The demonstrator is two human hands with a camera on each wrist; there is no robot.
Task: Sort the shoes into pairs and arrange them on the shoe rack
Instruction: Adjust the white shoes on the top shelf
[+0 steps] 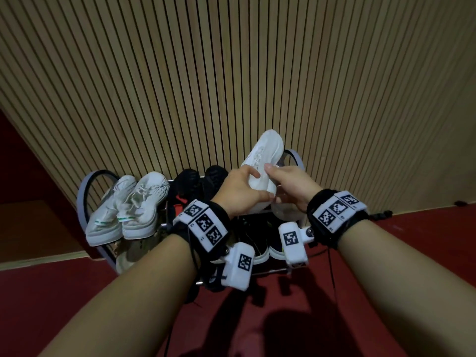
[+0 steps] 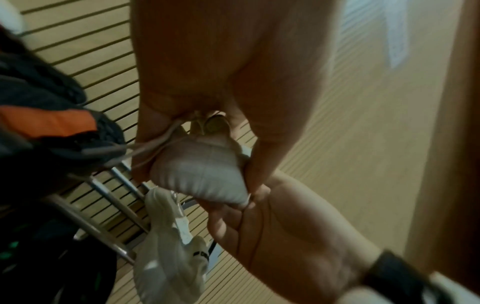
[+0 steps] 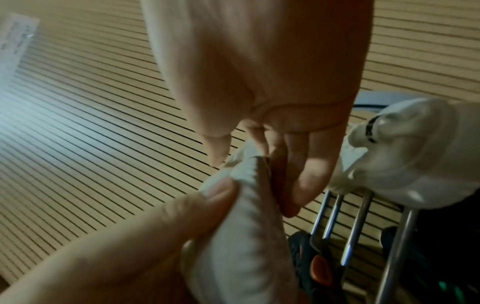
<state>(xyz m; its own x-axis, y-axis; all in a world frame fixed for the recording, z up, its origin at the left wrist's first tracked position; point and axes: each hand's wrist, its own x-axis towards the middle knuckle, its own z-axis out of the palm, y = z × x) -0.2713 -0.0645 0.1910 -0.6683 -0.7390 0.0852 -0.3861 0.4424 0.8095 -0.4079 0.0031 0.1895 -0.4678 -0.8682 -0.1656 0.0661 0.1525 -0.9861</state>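
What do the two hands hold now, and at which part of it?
Both hold one white shoe at its heel end: left hand, right hand.

The metal-barred shoe rack (image 1: 85,191) has its top tier crowded: two white lace-up sneakers (image 1: 123,207) at the left end, two black knit shoes (image 1: 198,181) mid-tier. Bare bars show at the right end beside a white shoe (image 3: 405,156) lying there. The slatted wooden wall (image 1: 231,73) blocks the back; the red floor (image 1: 412,240) in front lies open.
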